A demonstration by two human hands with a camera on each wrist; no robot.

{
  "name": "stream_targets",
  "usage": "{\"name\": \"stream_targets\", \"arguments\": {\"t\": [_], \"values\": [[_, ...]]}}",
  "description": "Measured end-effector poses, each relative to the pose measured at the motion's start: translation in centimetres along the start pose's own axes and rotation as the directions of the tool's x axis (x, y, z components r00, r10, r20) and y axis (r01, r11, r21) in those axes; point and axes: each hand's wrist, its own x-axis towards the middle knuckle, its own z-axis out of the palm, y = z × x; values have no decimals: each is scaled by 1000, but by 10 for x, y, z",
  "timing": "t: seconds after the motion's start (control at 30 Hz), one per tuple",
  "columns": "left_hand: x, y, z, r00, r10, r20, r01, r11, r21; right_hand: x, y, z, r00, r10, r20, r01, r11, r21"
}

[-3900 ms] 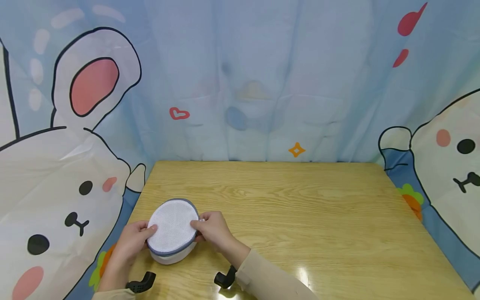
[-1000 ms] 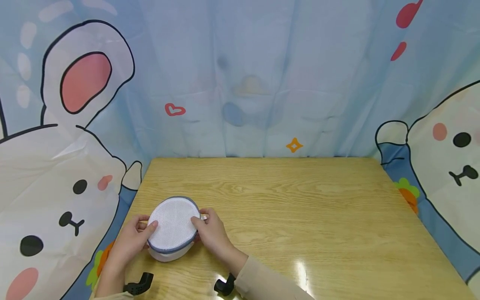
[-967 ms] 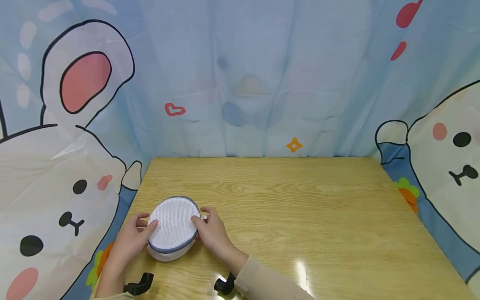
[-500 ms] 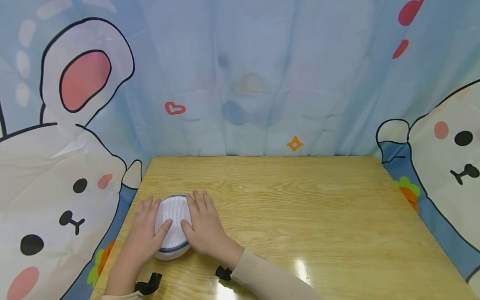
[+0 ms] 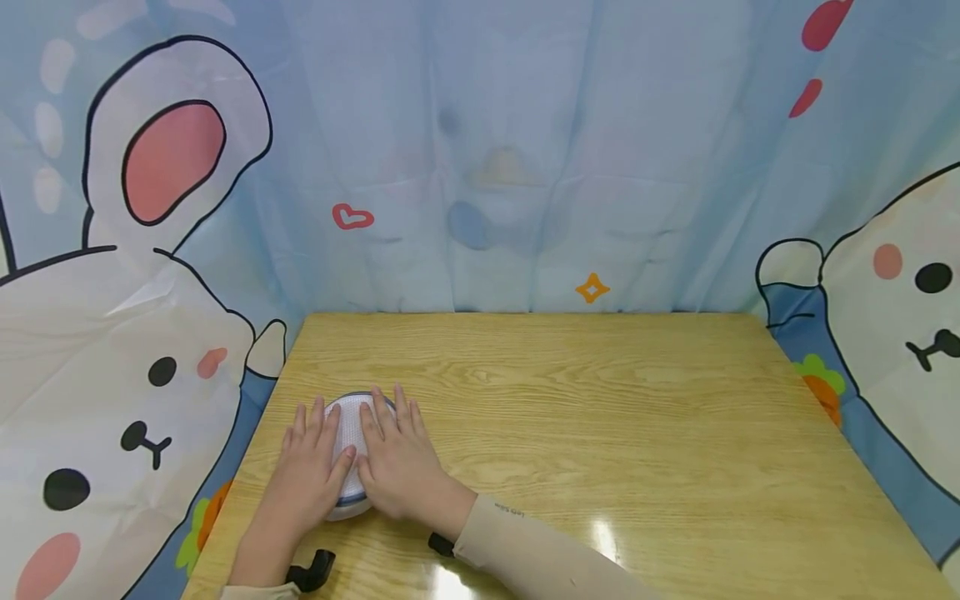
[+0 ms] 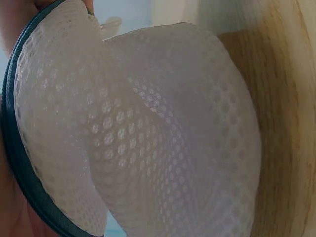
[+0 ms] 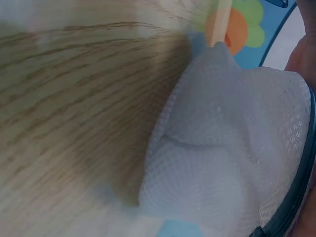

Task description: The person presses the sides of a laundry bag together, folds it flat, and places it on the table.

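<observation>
A round white mesh laundry bag (image 5: 348, 433) with a blue-grey rim stands on the left part of the wooden table. My left hand (image 5: 302, 473) lies over its left side, fingers straight and pointing away. Over the right side spreads my right hand (image 5: 402, 468), also with straight fingers, its thumb near the left thumb on the mesh top. Between them the hands hide much of the bag. In the left wrist view its mesh wall (image 6: 177, 123) bulges and creases below the dark teal zipper rim (image 6: 19, 153). The right wrist view shows the wall (image 7: 202, 158) creased too.
The wooden table (image 5: 600, 433) extends to the right and back. A blue curtain (image 5: 510, 150) with printed rabbits hangs behind it and along both sides. Black wrist-camera mounts (image 5: 313, 572) sit below the wrists, close over the table.
Both hands have let go of the bag's side edges and moved onto its top with fingers straightened. Since half a second ago they have slid closer together, covering more of it.
</observation>
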Motion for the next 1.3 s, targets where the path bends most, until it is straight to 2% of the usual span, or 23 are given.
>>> {"name": "stream_targets", "arguments": {"t": [0.3, 0.7, 1.3], "values": [[1, -3, 11, 999, -21, 30, 20, 999, 27, 1, 3, 9, 999, 13, 39, -11, 998, -54], [3, -2, 21, 999, -27, 41, 25, 999, 32, 2, 5, 17, 996, 34, 79, -35, 999, 6], [2, -2, 31, 995, -45, 92, 41, 998, 42, 4, 9, 26, 988, 57, 141, -58, 998, 1]]}}
